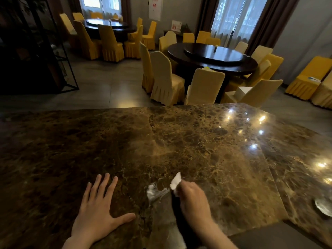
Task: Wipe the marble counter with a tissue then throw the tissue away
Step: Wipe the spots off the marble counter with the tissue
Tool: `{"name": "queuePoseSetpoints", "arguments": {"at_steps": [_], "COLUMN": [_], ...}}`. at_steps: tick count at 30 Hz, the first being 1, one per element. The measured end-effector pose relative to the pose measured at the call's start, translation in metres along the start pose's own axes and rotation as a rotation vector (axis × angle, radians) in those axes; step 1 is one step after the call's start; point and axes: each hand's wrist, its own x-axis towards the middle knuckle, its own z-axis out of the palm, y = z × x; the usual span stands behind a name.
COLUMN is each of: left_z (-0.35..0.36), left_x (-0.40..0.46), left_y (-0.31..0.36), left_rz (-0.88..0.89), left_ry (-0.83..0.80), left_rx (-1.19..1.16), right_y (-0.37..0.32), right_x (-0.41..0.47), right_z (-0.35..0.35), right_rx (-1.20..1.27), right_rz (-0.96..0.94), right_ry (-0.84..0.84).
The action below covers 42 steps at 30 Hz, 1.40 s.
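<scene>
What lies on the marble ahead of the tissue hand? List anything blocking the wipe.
Nothing visible blocks it. The right hand grips the tissue on the marble counter, and the surface ahead is bare. The left hand rests flat off to the side.

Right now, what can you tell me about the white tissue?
The tissue is white, thin and crumpled, like soft paper. The right hand pinches it, with one corner poking up past the fingers. It sits low over the shiny brown marble counter, near the front edge; whether it touches the stone cannot be told. A pale reflection of it shows in the marble just to its left. The left hand lies flat nearby, not touching it.
</scene>
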Motion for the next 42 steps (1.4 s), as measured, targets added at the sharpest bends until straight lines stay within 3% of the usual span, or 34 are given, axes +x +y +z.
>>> {"name": "queuePoseSetpoints", "arguments": {"at_steps": [4,6,12,18,22,27,29,32,34,39,42], "left_z": [-0.001,-0.001,0.001,0.002,0.004,0.006,0.006,0.004,0.004,0.002,0.003], "left_x": [0.001,0.001,0.001,0.000,0.001,0.001,0.000,-0.001,-0.001,0.000,0.001], "left_y": [0.001,0.001,-0.001,-0.002,-0.004,-0.008,-0.008,-0.005,-0.002,-0.003,-0.004], "left_rz": [-0.006,-0.009,-0.004,0.006,0.014,-0.004,0.000,0.004,0.011,0.008,0.013], "left_ry": [-0.007,-0.011,-0.010,-0.014,-0.004,-0.014,-0.014,-0.010,-0.017,-0.026,-0.025], "left_rx": [0.008,0.021,0.017,0.040,0.026,0.041,0.033,0.021,0.036,0.048,0.053], "right_y": [0.055,0.049,-0.009,-0.003,-0.062,-0.083,-0.058,-0.008,0.003,-0.069,-0.060], "right_x": [0.032,0.039,0.007,0.022,0.011,0.006,0.011,0.033,0.040,0.003,0.000], "right_z": [-0.036,-0.035,0.008,-0.019,0.013,0.047,0.038,0.010,0.005,0.040,0.037], "right_rx": [-0.025,-0.028,0.032,0.098,0.204,0.043,0.001,-0.068,-0.101,0.015,-0.018], "right_rz": [0.344,0.408,0.103,0.245,-0.115,-0.432,-0.361,-0.025,0.090,-0.208,-0.321], "right_ry": [0.147,0.212,0.002,0.114,-0.003,-0.204,-0.147,0.038,0.078,-0.055,-0.129]}}
